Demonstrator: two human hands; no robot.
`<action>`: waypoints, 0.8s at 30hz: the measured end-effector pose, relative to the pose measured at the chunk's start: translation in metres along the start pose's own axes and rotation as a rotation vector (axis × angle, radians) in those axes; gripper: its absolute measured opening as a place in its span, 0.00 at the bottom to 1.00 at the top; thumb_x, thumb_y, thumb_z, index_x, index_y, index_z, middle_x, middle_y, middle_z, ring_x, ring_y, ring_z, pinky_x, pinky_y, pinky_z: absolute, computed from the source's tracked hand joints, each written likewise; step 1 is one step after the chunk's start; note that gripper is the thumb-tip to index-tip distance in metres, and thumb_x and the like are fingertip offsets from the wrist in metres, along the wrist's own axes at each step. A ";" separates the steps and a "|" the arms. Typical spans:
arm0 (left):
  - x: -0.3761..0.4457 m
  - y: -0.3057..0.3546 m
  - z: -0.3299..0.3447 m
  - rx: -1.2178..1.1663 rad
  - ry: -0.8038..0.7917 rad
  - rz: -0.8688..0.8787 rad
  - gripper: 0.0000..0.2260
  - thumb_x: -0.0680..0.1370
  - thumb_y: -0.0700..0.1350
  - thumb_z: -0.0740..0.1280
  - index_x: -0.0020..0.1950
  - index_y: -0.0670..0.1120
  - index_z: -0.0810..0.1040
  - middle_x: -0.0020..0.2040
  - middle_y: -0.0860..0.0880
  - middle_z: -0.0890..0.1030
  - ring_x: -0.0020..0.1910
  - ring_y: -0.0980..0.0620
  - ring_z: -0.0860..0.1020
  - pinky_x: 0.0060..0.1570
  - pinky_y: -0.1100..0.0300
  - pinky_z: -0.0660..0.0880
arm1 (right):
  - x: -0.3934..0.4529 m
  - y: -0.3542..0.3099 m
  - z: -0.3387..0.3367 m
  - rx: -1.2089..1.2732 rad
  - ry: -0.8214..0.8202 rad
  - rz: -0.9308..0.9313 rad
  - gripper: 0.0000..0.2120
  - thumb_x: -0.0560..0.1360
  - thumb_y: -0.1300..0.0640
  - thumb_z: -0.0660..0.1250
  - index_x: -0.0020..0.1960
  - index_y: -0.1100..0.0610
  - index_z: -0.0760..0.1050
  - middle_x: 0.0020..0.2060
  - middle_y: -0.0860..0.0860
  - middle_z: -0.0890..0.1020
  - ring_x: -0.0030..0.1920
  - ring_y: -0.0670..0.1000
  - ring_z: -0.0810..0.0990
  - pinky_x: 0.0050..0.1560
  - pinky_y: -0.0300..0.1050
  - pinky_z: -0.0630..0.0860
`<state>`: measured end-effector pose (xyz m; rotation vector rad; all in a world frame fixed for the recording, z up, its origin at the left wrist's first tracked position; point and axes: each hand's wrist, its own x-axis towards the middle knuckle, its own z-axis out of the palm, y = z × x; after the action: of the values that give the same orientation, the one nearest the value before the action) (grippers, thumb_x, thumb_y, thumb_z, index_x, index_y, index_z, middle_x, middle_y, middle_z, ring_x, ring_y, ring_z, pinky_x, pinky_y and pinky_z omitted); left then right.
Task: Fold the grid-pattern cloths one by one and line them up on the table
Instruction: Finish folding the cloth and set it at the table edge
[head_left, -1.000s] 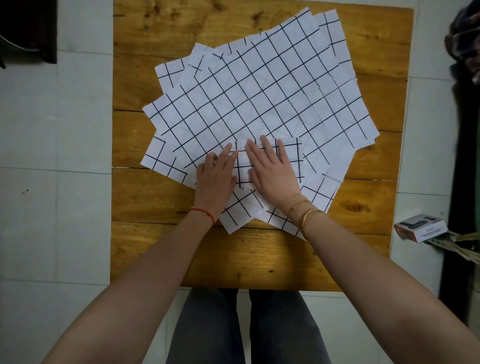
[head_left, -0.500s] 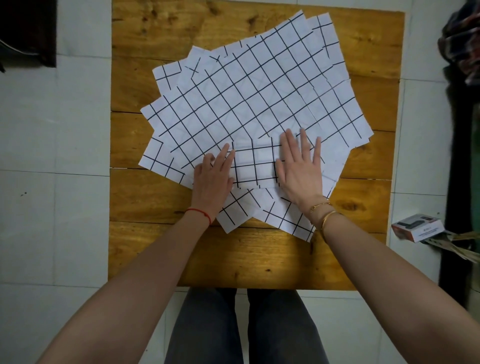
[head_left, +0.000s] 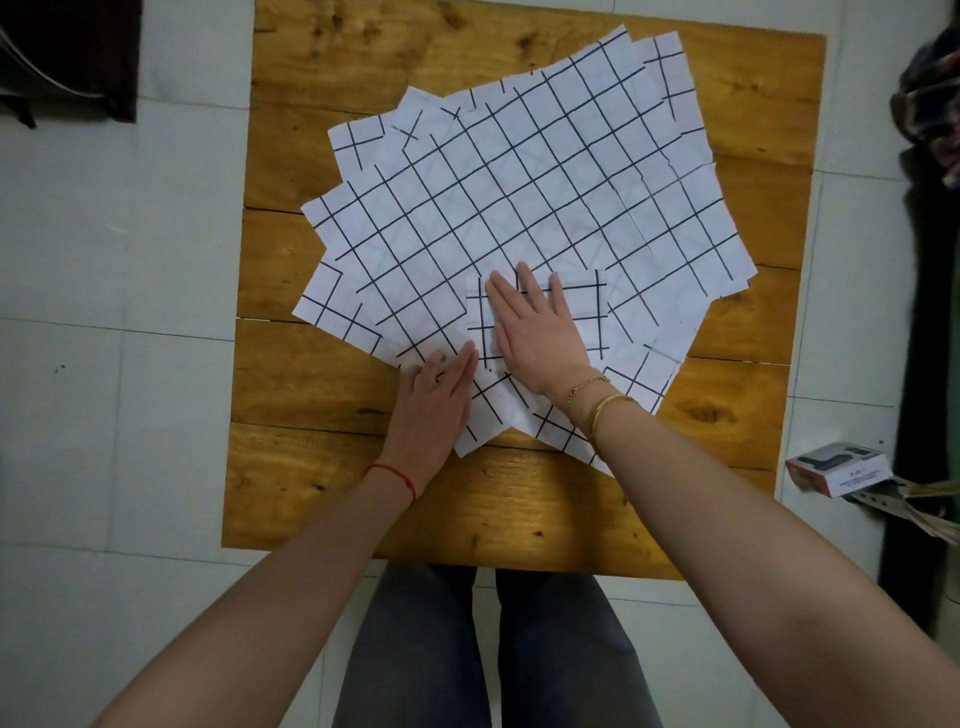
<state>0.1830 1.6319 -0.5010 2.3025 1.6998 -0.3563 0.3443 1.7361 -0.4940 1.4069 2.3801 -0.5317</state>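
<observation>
Square plank table (head_left: 322, 499) stands on pale floor tiles (head_left: 104, 415). Fanned grid-pattern cloths (head_left: 519, 197) cover frame center. Right hand (head_left: 540, 332), fingers flat, presses the folded cloth (head_left: 587, 306); left hand (head_left: 436, 400) rests released beside it.

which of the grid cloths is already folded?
The small folded cloth under the right hand, lying on top of the pile. The other cloths are spread flat, fanned out beneath it.

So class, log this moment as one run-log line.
right hand: flat on small folded grid-pattern cloth | left hand: flat at its near-left corner | fanned pile of white grid-pattern cloths: unfolded on wooden table
</observation>
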 end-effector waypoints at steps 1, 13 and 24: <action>-0.003 0.001 0.001 0.013 -0.003 0.013 0.26 0.81 0.48 0.59 0.77 0.43 0.59 0.77 0.47 0.62 0.67 0.43 0.65 0.62 0.46 0.69 | 0.000 0.000 0.000 0.001 -0.008 0.001 0.26 0.83 0.51 0.45 0.79 0.56 0.46 0.79 0.49 0.50 0.78 0.57 0.43 0.76 0.62 0.42; -0.005 0.012 -0.010 0.004 -0.028 -0.003 0.26 0.78 0.45 0.60 0.76 0.44 0.62 0.74 0.47 0.66 0.67 0.43 0.66 0.63 0.47 0.68 | -0.062 -0.003 0.031 0.035 0.103 -0.132 0.26 0.82 0.51 0.47 0.79 0.57 0.50 0.78 0.52 0.54 0.78 0.56 0.49 0.77 0.59 0.48; -0.008 0.021 -0.010 -0.033 -0.082 -0.069 0.30 0.79 0.43 0.61 0.79 0.46 0.53 0.78 0.48 0.58 0.70 0.42 0.61 0.66 0.46 0.66 | -0.105 0.038 0.055 -0.049 0.006 0.010 0.28 0.83 0.46 0.44 0.79 0.56 0.49 0.79 0.50 0.51 0.78 0.56 0.44 0.76 0.62 0.48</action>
<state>0.2008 1.6226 -0.4880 2.1795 1.7348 -0.4271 0.4309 1.6468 -0.5006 1.4001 2.3729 -0.4635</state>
